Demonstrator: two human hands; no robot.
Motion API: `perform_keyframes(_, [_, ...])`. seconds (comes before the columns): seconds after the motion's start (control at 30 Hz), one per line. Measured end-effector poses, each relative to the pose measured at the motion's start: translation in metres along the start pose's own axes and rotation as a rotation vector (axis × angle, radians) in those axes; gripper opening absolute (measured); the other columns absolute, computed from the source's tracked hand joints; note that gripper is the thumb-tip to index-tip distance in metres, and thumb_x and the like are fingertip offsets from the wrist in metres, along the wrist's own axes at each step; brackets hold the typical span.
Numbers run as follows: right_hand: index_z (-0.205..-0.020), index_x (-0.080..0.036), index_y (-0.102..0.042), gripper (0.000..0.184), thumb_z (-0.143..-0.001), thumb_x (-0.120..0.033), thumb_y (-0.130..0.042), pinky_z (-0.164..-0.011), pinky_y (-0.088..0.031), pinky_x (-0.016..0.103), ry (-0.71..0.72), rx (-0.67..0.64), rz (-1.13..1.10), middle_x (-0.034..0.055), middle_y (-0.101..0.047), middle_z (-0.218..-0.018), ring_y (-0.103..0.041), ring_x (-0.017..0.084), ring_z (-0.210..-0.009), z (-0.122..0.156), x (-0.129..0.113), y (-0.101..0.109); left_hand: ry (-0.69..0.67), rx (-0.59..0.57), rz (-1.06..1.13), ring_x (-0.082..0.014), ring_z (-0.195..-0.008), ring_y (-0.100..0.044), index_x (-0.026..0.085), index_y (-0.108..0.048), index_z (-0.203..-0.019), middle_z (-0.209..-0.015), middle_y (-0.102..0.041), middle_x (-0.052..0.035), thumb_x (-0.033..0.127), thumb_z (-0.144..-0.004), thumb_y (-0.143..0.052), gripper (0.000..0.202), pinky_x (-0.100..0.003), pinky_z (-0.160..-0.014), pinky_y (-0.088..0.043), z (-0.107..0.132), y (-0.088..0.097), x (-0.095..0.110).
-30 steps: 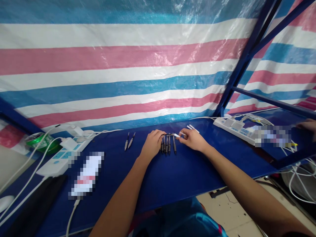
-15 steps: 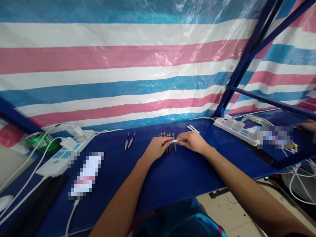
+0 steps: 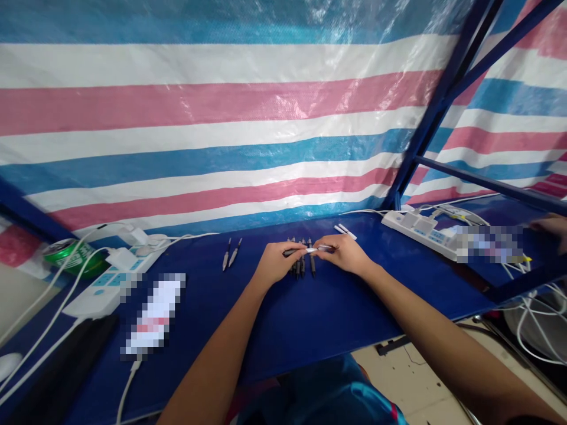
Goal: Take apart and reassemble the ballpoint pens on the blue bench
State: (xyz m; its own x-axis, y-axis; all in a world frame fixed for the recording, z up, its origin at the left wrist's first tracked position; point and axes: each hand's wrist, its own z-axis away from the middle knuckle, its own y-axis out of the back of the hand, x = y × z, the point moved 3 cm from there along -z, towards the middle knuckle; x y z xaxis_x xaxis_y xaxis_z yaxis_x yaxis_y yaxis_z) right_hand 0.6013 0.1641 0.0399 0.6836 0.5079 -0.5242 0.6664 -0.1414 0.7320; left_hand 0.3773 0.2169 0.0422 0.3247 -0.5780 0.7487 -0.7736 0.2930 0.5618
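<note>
My left hand (image 3: pixel 279 262) and my right hand (image 3: pixel 341 254) meet above a blue tabletop (image 3: pixel 310 319). The left fingers pinch a dark ballpoint pen (image 3: pixel 295 252), held level. The right fingers pinch a small white piece (image 3: pixel 312 250) at the pen's far end. Its exact shape is too small to tell. Just below my hands lies a row of several dark pens (image 3: pixel 301 265), partly hidden by them. Two white sticks (image 3: pixel 345 231) lie just beyond my right hand, and two more dark pens (image 3: pixel 231 252) lie to the left.
White power strips stand at the right (image 3: pixel 420 233) and left (image 3: pixel 106 292) with white cables. A green can (image 3: pixel 75 258) lies far left. A pixelated object (image 3: pixel 153 316) lies on the table. A striped tarp backs the table. Another person's hand (image 3: pixel 549 227) shows far right.
My hands have come closer together over the pen row. The dark pen and white piece, separate a second ago, now meet between my fingers.
</note>
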Motion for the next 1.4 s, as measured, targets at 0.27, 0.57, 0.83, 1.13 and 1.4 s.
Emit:
perform_keyframes(0.27, [-0.1,-0.023,-0.083,0.031,-0.089,-0.051,-0.077,-0.059,-0.037,0.028,-0.196,0.085,-0.109,0.0013,-0.074,-0.079,-0.054,0.016,-0.062,0.0,0.011,0.009,0.039,0.065,0.059,-0.0239,-0.1,-0.078,0.026,-0.085,-0.109,-0.109,-0.083,-0.0038,0.041,-0.095,-0.072,0.024,-0.036,-0.098,-0.06,-0.002,0.009,-0.008])
perform_keyframes(0.57, [-0.109,-0.02,-0.083,0.048,-0.087,-0.062,-0.076,-0.056,-0.03,0.027,-0.276,0.067,-0.524,0.0004,-0.064,-0.071,-0.043,0.013,-0.06,-0.002,0.003,0.011,0.084,-0.01,0.269,-0.0276,-0.108,-0.077,0.023,-0.084,-0.112,-0.115,-0.081,-0.0068,0.048,-0.091,-0.077,0.034,-0.042,-0.101,-0.061,-0.001,0.004,-0.015])
perform_keyframes(0.83, [-0.101,-0.022,-0.076,0.044,-0.09,-0.064,-0.073,-0.055,-0.031,0.028,-0.322,0.159,-0.56,-0.0042,-0.048,-0.065,-0.04,0.012,-0.058,-0.003,0.01,0.005,0.046,-0.041,0.181,-0.0232,-0.098,-0.077,0.022,-0.078,-0.123,-0.114,-0.081,-0.0066,0.047,-0.099,-0.066,0.036,-0.034,-0.088,-0.061,-0.001,-0.001,-0.009])
perform_keyframes(1.13, [-0.09,-0.021,-0.069,0.047,-0.091,-0.069,-0.07,-0.056,-0.032,0.028,-0.333,0.212,-0.5,-0.0048,-0.044,-0.064,-0.038,0.013,-0.058,-0.002,0.015,0.006,-0.146,-0.111,-0.239,-0.0234,-0.102,-0.07,0.02,-0.073,-0.112,-0.106,-0.074,-0.0081,0.039,-0.112,-0.041,0.037,-0.036,-0.095,-0.053,0.003,-0.005,0.011])
perform_keyframes(1.4, [-0.111,-0.021,-0.074,0.051,-0.091,-0.068,-0.069,-0.056,-0.036,0.029,-0.29,0.091,-0.557,0.0002,-0.06,-0.075,-0.048,0.015,-0.063,-0.004,0.002,-0.003,-0.182,-0.115,-0.261,-0.0282,-0.131,-0.063,0.021,-0.063,-0.14,-0.139,-0.068,-0.0112,0.036,-0.109,-0.048,0.038,-0.044,-0.116,-0.047,0.007,-0.01,0.006])
